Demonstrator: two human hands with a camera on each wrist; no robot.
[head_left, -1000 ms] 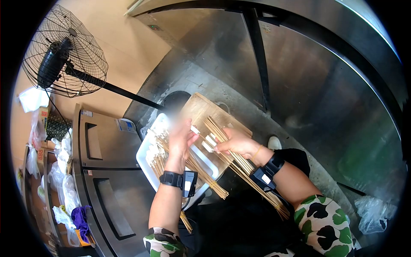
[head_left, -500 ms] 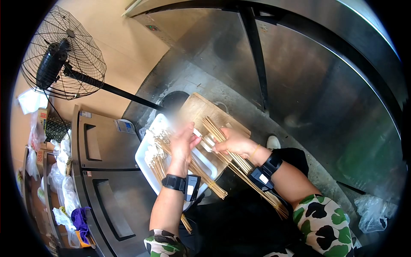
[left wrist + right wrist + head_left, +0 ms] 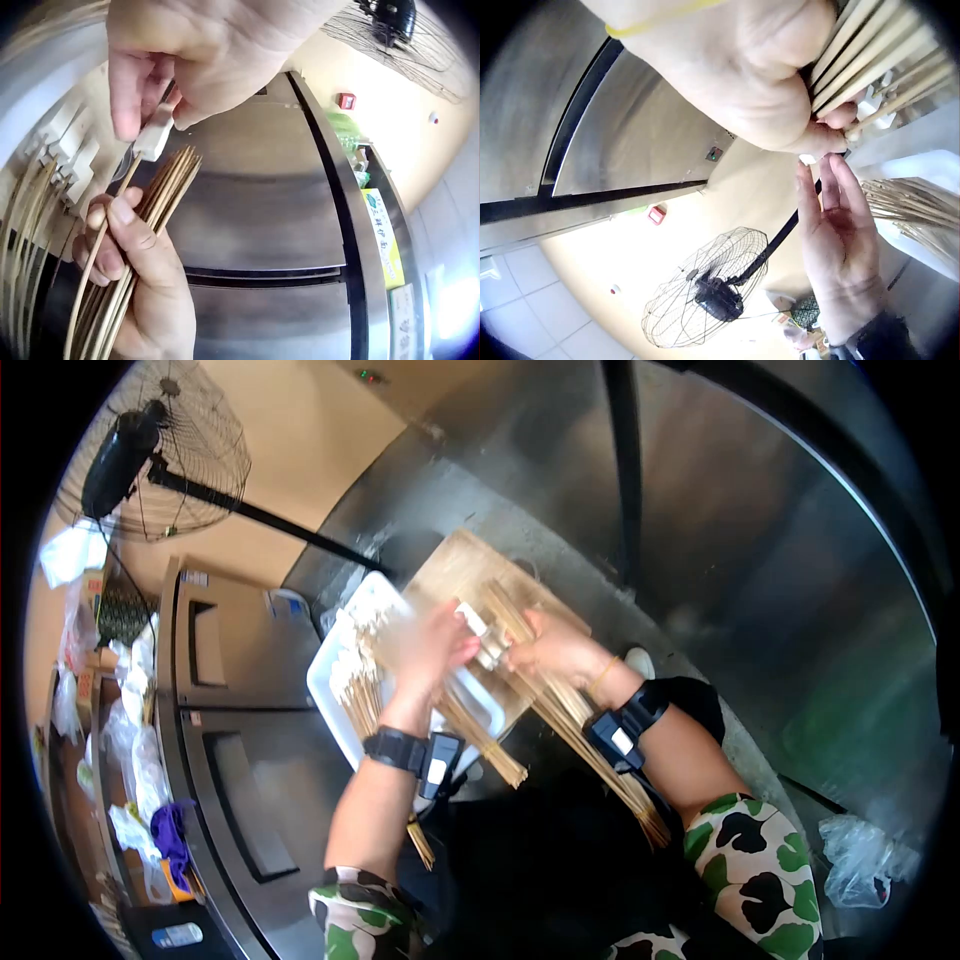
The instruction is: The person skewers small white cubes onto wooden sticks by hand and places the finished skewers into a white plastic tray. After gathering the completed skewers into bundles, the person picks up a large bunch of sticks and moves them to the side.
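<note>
Left hand [image 3: 425, 650]: thumb and fingers pinch 1 white piece [image 3: 154, 139] above the wooden board [image 3: 440, 570].
Right hand [image 3: 562, 652]: fingers curled round a bundle of bare sticks [image 3: 176, 184] – thumb and finger also pinch 1 single stick [image 3: 90, 262].
Stick and piece: the single stick's upper tip meets the lower end of the white piece; how deep it goes in, I cannot tell.
Wooden board: its left edge beside the white tray [image 3: 318, 688]; more white pieces on sticks [image 3: 66, 136] lie below the right hand, their sticks running out past the board's near edge.
White tray: many skewered white pieces [image 3: 355, 665] heaped toward its left side, sticks pointing to the near rim. A bundle of thin sticks [image 3: 478, 735] slants out over the near right corner, its ends beyond the rim.
Wrists: a black device [image 3: 437, 762] on the left, another [image 3: 615, 740] on the right, plus a yellow band [image 3: 664, 19] on the right.
Around: a black fan [image 3: 125, 460] beyond the tray, steel cabinets [image 3: 255, 660] to its left, a clear plastic bag [image 3: 865, 857] at far right.
</note>
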